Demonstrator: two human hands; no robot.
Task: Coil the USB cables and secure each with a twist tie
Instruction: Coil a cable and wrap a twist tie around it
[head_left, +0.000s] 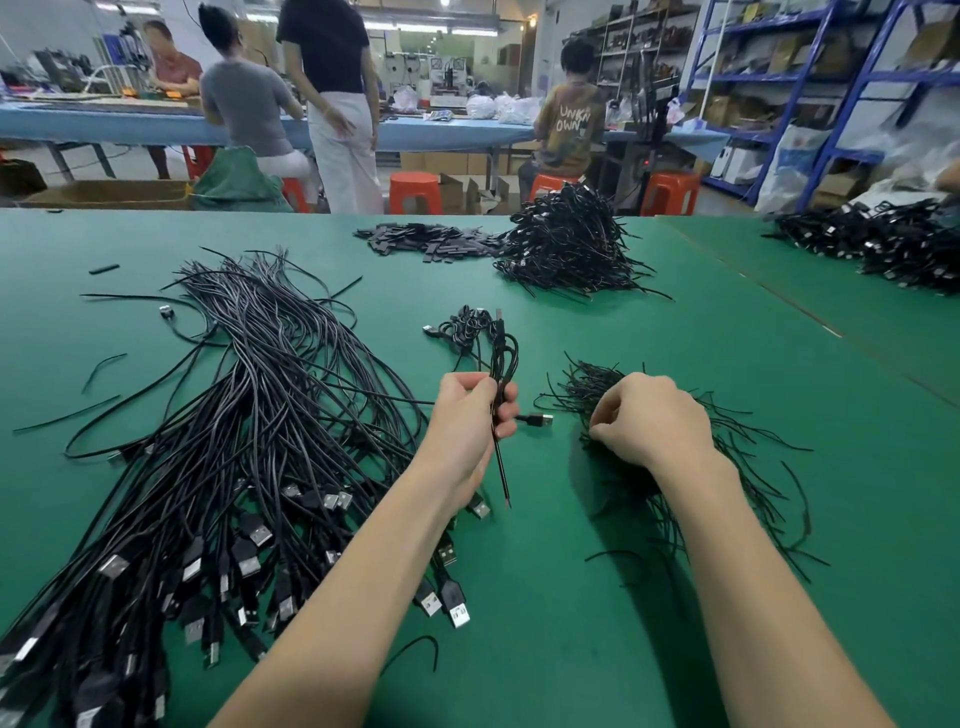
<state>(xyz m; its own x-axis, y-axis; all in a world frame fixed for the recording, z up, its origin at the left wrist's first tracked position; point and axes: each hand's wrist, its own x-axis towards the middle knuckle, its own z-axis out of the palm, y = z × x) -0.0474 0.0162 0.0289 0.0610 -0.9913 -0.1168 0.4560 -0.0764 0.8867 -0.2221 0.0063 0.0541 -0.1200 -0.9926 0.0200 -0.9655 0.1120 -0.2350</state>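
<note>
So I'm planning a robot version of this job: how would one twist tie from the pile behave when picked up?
Probably light and thin: the twist ties are fine strands. Likely bendy yet shape-holding, since many lie kinked. They look tangled, so the right hand may drag up several.

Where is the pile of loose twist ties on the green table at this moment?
In the head view, the pile of twist ties lies right of centre on the green table, under the right hand, with the left hand's coiled cable beside it.

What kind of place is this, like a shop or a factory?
Most likely a small cable assembly workshop: heaps of loose USB cables on a green worktable, other workers at a long bench, and stock shelving.
</note>
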